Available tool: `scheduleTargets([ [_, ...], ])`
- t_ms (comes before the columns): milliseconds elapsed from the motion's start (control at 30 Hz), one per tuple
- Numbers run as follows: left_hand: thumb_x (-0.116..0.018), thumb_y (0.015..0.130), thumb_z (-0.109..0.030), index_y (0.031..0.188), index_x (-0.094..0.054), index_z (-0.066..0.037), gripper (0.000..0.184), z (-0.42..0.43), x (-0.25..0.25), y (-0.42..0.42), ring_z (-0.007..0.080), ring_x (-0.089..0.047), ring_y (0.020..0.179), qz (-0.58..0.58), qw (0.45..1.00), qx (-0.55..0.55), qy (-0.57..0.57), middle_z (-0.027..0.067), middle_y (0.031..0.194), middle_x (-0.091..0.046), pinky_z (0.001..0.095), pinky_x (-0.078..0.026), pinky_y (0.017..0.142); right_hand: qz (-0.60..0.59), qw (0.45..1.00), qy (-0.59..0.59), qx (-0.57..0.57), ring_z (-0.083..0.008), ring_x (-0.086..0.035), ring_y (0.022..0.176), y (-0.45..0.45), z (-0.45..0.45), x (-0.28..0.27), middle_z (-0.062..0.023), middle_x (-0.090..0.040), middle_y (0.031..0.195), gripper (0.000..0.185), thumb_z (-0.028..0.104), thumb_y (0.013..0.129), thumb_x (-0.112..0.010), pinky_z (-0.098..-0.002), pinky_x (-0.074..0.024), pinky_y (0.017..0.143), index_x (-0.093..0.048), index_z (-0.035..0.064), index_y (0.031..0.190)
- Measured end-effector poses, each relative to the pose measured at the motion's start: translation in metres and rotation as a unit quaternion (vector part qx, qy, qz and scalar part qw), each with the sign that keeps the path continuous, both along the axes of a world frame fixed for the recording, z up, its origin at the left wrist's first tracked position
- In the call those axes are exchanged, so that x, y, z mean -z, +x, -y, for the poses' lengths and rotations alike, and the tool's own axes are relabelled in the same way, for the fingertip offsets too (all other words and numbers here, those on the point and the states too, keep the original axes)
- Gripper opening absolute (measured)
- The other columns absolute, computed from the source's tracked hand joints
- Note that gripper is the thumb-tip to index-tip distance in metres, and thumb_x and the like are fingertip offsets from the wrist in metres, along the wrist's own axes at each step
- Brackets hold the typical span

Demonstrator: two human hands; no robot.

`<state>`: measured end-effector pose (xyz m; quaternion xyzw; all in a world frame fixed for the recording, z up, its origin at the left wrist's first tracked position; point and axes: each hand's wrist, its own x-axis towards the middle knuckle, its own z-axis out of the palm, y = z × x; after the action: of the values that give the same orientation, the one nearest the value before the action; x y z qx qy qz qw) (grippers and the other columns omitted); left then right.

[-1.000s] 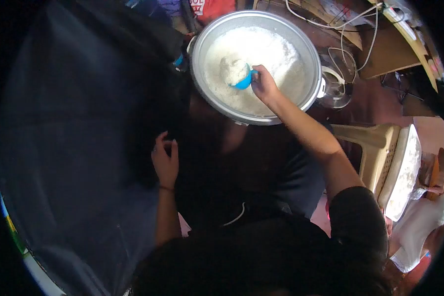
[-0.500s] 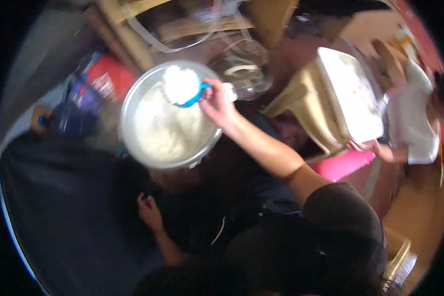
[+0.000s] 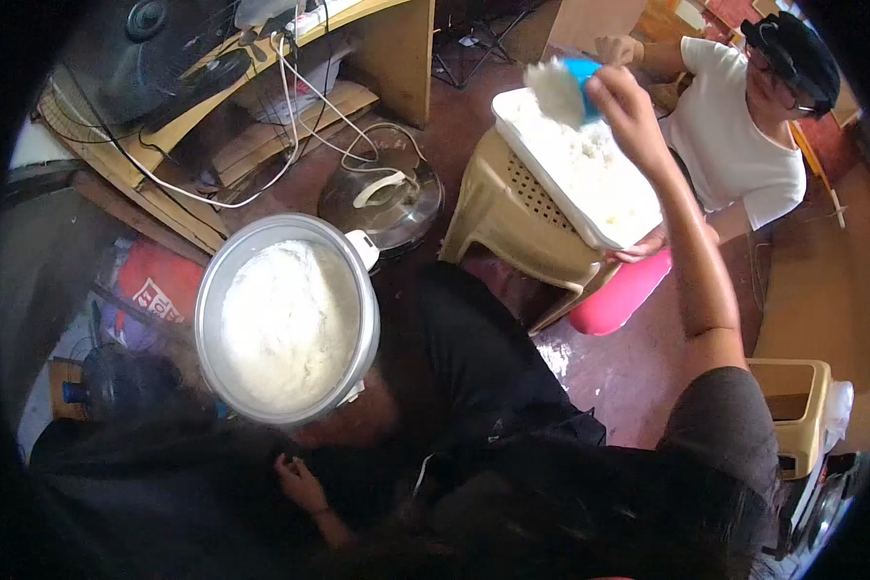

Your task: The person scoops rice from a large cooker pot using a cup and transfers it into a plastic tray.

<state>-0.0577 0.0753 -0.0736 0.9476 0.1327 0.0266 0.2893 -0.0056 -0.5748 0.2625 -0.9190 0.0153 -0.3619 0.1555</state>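
My right hand (image 3: 621,101) grips a blue cup (image 3: 580,75) by its handle. The cup is tipped over a white tray (image 3: 621,230), and white rice (image 3: 555,94) spills from its mouth. More rice (image 3: 590,159) lies in the tray, which rests on a beige plastic stool (image 3: 532,232). A large metal pot (image 3: 206,319) at the left holds a bed of white rice (image 3: 285,324). Low over the dark cloth, below the pot, my left hand (image 3: 302,486) has its fingers loosely curled and slightly apart, with nothing visible in them.
A co-worker in a white shirt (image 3: 730,135) sits beyond the tray, one hand (image 3: 643,248) at its near edge. On the floor lies a metal lid (image 3: 396,217) beside the pot. White cables (image 3: 290,126) hang from a wooden desk (image 3: 387,48). A pink object (image 3: 621,298) stands below the stool.
My right hand has carried the heaped blue cup from above the pot rightward over the tray and tilted it, so rice falls. The view has turned right; my left hand stays low.
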Motion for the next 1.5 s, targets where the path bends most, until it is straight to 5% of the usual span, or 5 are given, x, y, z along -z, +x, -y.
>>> scheduleTargets([
  [100, -0.05, 0.09, -0.019, 0.112, -0.049, -0.004, 0.027, 0.01, -0.011, 0.001, 0.0297, -0.057, 0.081, -0.018, 1.0, -0.009, 0.01, 0.015, 0.086, -0.06, 0.0404, -0.042, 0.074, -0.197, 0.92, -0.306, -0.145, -0.0304, -0.046, 0.08, -0.002, 0.022, 0.026, -0.0127, -0.047, 0.075, 0.012, 0.011, 0.079, -0.052, -0.0392, -0.0357, 0.077, -0.05, 0.0015, 0.073],
  [133, -0.05, 0.09, -0.019, 0.112, -0.049, -0.004, 0.027, 0.013, -0.016, 0.002, 0.0298, -0.057, 0.081, -0.024, 0.999, -0.013, 0.02, 0.0149, 0.086, -0.06, 0.0403, -0.042, 0.074, -0.311, 0.896, -0.271, -0.163, -0.0308, -0.047, 0.081, -0.006, 0.022, 0.031, -0.0137, -0.048, 0.077, 0.015, 0.011, 0.08, -0.052, -0.0411, -0.0356, 0.077, -0.049, 0.002, 0.069],
  [333, -0.049, 0.09, -0.019, 0.112, -0.049, -0.004, 0.027, 0.014, -0.017, 0.003, 0.031, -0.058, 0.083, -0.025, 0.999, -0.013, 0.029, 0.0161, 0.087, -0.061, 0.0403, -0.043, 0.074, -0.307, 0.868, -0.312, -0.234, -0.0291, -0.049, 0.083, -0.013, 0.032, 0.018, -0.011, -0.05, 0.075, 0.012, 0.01, 0.08, -0.054, -0.0407, -0.0364, 0.079, -0.053, 0.003, 0.07],
  [633, -0.05, 0.089, -0.016, 0.113, -0.049, -0.003, 0.027, 0.007, -0.004, 0.001, 0.0309, -0.057, 0.079, -0.012, 1.0, -0.017, 0.019, 0.0159, 0.085, -0.06, 0.0401, -0.043, 0.074, -0.264, 0.855, -0.427, -0.13, -0.0232, -0.049, 0.096, -0.02, 0.029, 0.029, -0.0053, -0.054, 0.083, 0.006, 0.012, 0.074, -0.056, -0.0356, -0.0367, 0.085, -0.056, 0.0067, 0.072],
  [1500, -0.05, 0.09, -0.015, 0.117, -0.047, -0.003, 0.03, 0.013, -0.015, -0.001, 0.0289, -0.058, 0.078, 0.0, 1.0, -0.018, -0.016, 0.0161, 0.086, -0.059, 0.0393, -0.044, 0.071, -0.234, 0.886, -0.383, -0.111, -0.026, -0.051, 0.085, -0.012, 0.037, -0.02, -0.0091, -0.055, 0.077, 0.008, 0.009, 0.075, -0.053, -0.0373, -0.0397, 0.078, -0.058, 0.0034, 0.073],
])
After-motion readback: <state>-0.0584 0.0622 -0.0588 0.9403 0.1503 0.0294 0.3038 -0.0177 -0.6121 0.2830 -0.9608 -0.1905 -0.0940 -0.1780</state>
